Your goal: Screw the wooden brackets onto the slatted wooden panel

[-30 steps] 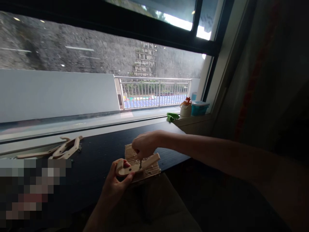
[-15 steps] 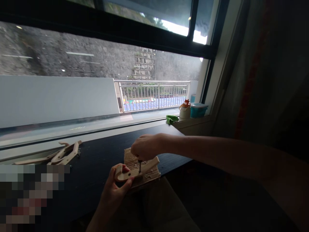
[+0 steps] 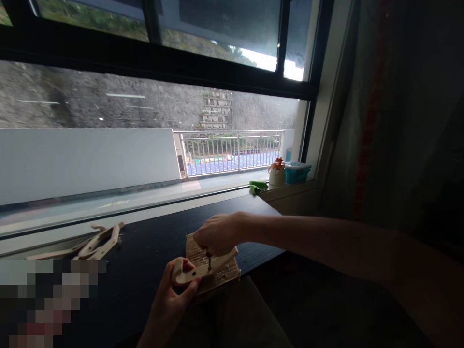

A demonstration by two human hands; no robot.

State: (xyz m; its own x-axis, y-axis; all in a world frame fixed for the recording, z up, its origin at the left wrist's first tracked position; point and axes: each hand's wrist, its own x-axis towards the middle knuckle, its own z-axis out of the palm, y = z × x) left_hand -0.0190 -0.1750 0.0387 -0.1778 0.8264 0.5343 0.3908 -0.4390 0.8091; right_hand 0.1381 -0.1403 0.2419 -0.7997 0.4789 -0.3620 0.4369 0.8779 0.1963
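My left hand (image 3: 174,290) grips the curved end of a pale wooden hook-shaped piece (image 3: 186,276), thumb in front and fingers behind. A dark round hole shows in the wood close to my thumb. My right hand (image 3: 217,234) is closed in a fist around the top of a hand tool with a thin metal shaft (image 3: 209,261), whose handle the fist hides. The shaft stands nearly upright, its tip on or in the wood; which, I cannot tell. Beneath the piece lies a ribbed, corrugated-looking board (image 3: 194,246) with small chips on it.
Several pale wooden pieces (image 3: 97,244) lie at the left of the dark table (image 3: 152,237), small metal bits beside them. A green cloth (image 3: 258,187), an orange-topped bottle (image 3: 277,173) and a teal box (image 3: 297,174) stand near the window at the back right.
The whole scene sits slightly lower in view as the head tilts up. My right fist has turned a little on the tool; the left hand keeps its hold.
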